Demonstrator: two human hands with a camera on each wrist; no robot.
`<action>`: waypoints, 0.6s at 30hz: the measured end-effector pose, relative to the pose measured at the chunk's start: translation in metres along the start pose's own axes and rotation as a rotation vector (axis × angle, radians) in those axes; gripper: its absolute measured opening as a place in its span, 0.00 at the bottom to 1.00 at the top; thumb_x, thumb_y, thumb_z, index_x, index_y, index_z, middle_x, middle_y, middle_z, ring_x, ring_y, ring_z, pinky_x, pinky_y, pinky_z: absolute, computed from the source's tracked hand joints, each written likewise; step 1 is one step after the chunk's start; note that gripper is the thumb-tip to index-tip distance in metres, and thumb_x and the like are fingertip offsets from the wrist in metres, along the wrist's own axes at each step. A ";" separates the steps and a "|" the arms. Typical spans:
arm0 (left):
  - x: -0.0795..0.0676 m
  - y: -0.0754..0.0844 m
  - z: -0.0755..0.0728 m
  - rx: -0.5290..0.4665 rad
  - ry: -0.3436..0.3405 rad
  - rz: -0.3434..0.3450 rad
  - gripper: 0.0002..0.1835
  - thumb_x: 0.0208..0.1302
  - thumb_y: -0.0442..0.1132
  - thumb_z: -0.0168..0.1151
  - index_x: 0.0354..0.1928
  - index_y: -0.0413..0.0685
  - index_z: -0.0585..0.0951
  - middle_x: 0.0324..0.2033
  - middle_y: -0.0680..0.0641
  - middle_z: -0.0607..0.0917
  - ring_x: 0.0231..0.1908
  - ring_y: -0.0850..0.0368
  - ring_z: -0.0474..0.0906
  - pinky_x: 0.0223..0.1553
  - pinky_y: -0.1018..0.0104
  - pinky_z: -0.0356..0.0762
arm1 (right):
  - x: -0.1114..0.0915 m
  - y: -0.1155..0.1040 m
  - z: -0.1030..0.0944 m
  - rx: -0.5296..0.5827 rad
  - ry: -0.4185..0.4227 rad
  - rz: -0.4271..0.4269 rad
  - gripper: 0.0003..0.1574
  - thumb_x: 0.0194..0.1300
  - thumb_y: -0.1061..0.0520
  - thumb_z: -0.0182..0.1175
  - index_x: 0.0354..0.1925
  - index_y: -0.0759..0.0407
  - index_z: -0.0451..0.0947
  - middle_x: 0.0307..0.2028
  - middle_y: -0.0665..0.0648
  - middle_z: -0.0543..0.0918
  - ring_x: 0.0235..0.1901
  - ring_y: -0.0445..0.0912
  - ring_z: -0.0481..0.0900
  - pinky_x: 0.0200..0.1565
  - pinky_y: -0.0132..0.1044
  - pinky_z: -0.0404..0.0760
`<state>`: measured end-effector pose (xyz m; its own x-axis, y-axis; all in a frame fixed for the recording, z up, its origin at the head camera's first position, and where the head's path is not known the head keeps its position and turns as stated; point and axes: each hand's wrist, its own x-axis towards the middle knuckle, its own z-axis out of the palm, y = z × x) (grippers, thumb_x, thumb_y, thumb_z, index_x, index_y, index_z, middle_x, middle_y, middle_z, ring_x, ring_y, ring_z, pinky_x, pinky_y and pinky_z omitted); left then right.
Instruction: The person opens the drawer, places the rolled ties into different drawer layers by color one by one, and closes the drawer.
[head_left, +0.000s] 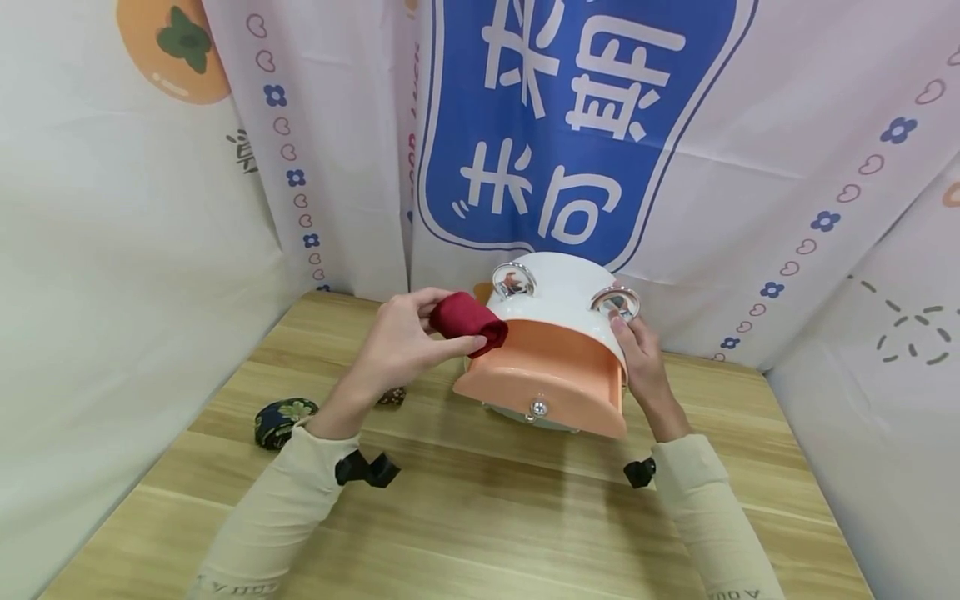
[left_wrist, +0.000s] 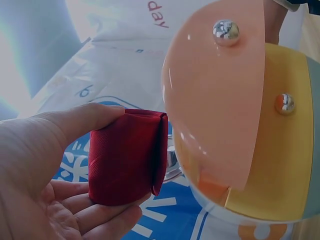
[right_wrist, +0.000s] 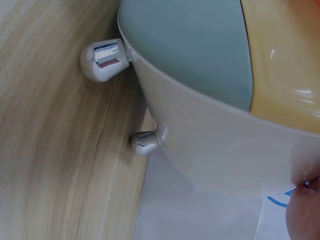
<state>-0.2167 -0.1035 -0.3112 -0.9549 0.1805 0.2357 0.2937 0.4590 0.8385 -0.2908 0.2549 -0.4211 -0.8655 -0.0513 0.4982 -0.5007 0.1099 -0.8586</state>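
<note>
My left hand pinches a rolled red necktie between thumb and fingers, just left of the open top drawer. In the left wrist view the red roll spans from the thumb to the fingers beneath. A small white drawer cabinet stands on the table, with two chrome rings on top. Its peach drawer is pulled out and shows its bare inside. My right hand holds the cabinet's right side, thumb by the right chrome ring; some fingers are hidden behind it.
A dark floral rolled necktie lies on the wooden table by my left forearm. A small dark patterned roll is partly hidden behind that wrist. Yellow and grey-green drawers sit under the peach one. Printed cloth hangs behind.
</note>
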 end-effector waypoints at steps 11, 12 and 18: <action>0.007 0.006 0.020 -0.059 -0.078 -0.007 0.33 0.54 0.45 0.84 0.61 0.45 0.82 0.50 0.43 0.90 0.46 0.49 0.89 0.45 0.58 0.90 | -0.001 -0.001 0.000 -0.063 0.019 0.040 0.30 0.83 0.49 0.50 0.71 0.66 0.73 0.57 0.41 0.83 0.43 0.32 0.85 0.43 0.25 0.86; 0.007 0.007 0.022 -0.065 -0.086 -0.006 0.33 0.54 0.46 0.84 0.61 0.45 0.83 0.49 0.43 0.91 0.46 0.49 0.89 0.45 0.58 0.90 | -0.001 -0.001 0.000 -0.071 0.021 0.041 0.29 0.83 0.50 0.50 0.71 0.66 0.74 0.55 0.42 0.84 0.42 0.32 0.85 0.42 0.25 0.86; 0.008 0.012 0.029 -0.078 -0.105 0.006 0.32 0.54 0.46 0.83 0.59 0.46 0.83 0.47 0.44 0.91 0.45 0.50 0.89 0.43 0.59 0.90 | -0.001 -0.002 0.000 -0.073 0.023 0.034 0.30 0.84 0.50 0.49 0.73 0.65 0.72 0.60 0.53 0.83 0.44 0.33 0.85 0.43 0.25 0.86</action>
<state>-0.2198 -0.0710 -0.3139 -0.9422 0.2751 0.1911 0.2909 0.3895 0.8739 -0.2894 0.2543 -0.4198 -0.8813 -0.0240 0.4719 -0.4680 0.1832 -0.8645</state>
